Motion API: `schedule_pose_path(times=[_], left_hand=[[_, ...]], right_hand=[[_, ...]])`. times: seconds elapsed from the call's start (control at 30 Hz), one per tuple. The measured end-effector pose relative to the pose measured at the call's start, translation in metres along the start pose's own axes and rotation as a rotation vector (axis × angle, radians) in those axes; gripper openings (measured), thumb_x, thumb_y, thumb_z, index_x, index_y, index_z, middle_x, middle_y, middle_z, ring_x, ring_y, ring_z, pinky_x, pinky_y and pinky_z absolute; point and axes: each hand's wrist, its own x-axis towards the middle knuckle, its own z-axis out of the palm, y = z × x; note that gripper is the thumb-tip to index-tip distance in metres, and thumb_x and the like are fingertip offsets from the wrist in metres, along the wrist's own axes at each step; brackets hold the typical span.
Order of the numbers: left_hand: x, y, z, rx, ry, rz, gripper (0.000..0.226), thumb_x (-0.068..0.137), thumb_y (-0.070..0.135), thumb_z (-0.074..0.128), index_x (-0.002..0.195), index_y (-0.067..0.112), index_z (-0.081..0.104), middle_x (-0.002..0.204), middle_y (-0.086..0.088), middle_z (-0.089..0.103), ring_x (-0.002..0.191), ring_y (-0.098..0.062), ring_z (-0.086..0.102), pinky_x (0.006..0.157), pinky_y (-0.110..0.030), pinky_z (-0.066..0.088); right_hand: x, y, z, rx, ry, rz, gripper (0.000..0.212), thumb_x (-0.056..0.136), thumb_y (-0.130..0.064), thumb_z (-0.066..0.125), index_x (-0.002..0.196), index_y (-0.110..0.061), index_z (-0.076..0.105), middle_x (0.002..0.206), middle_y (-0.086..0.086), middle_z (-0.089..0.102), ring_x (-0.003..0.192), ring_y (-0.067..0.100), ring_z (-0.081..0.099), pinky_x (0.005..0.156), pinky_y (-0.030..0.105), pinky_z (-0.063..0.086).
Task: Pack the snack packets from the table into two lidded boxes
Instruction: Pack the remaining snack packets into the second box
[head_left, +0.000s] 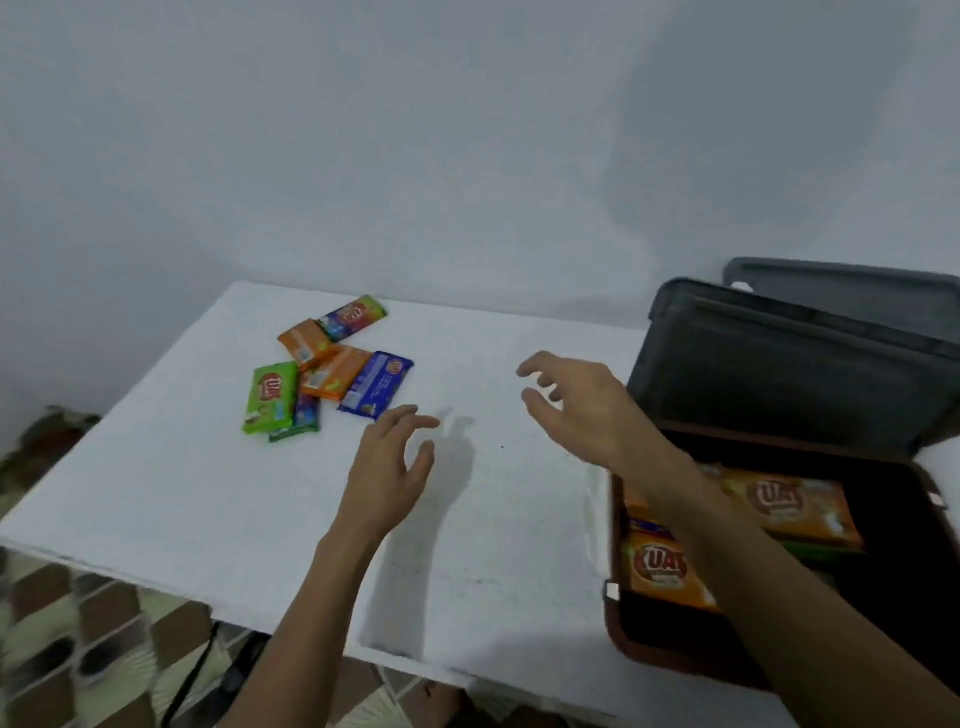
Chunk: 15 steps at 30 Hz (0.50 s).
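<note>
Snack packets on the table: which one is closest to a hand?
The blue packet: its near end lies right by the left hand; the others sit farther.

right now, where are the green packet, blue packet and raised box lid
green packet (270, 397), head view, centre of its face
blue packet (376, 384), head view, middle of its wrapper
raised box lid (779, 374), head view, its inner face

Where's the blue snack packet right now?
In the head view the blue packet lies on the white table, left of centre, against the right side of an orange packet, just beyond the fingertips of the left hand.
</note>
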Motion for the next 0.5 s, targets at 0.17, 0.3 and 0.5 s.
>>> schedule_pose_path(times=[0.17, 0.3, 0.5], left_hand=[[0.044, -0.093, -0.050, 0.173, 0.119, -0.204, 0.027, 0.088, 0.021, 0.062, 0.115, 0.018, 0.064, 0.126, -0.010, 0.058, 0.114, -0.033, 0.054, 0.089, -0.044, 0.048], [0.074, -0.139, -0.074, 0.311, 0.095, -0.475, 0.045, 0.090, 0.039, 0.059, 0.128, 0.016, 0.052, 0.139, -0.015, 0.046, 0.121, -0.038, 0.045, 0.094, -0.049, 0.042], [0.100, -0.174, -0.079, 0.241, 0.044, -0.556, 0.060, 0.083, 0.062, 0.057, 0.125, 0.022, 0.044, 0.114, -0.012, 0.057, 0.103, -0.031, 0.056, 0.079, -0.042, 0.050]], right_hand=[[0.102, -0.046, 0.091, -0.127, -0.187, -0.095, 0.062, 0.087, -0.051, 0.062, 0.140, -0.030, 0.038, 0.134, 0.007, 0.051, 0.120, 0.024, 0.050, 0.093, 0.038, 0.048], [0.162, -0.063, 0.156, -0.154, -0.370, -0.091, 0.107, 0.067, -0.063, 0.075, 0.150, -0.031, 0.015, 0.157, 0.013, 0.019, 0.146, 0.032, 0.016, 0.111, 0.047, 0.032], [0.202, -0.061, 0.204, -0.321, -0.392, -0.131, 0.115, 0.064, -0.069, 0.071, 0.152, -0.031, 0.007, 0.138, 0.010, 0.041, 0.125, 0.030, 0.035, 0.103, 0.042, 0.039]])
